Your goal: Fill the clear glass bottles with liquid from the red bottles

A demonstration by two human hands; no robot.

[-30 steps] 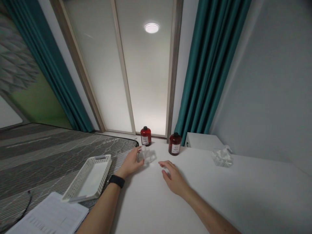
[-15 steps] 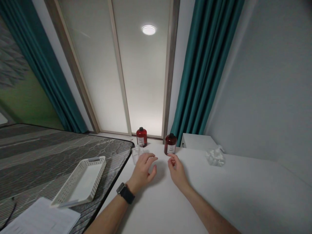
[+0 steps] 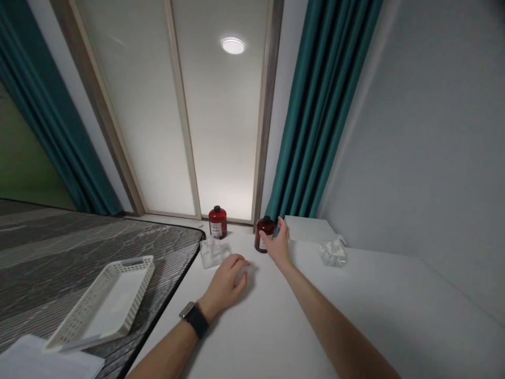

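- On the near white tabletop, the left hand rests palm down, fingers loosely curled, holding nothing.
- Just beyond it stands a clear bottle.
- Farther back, the right hand, fingers spread, touches the dark red jar.
- A second red jar stands by the window.

Single head-worn view, above near edge of table, facing forward and slightly down toward 12 o'clock. Forearms enter from 6 o'clock, close to lens. Window and curtain far, straight ahead. Wide-angle stretch likely; edges bent. No second view.
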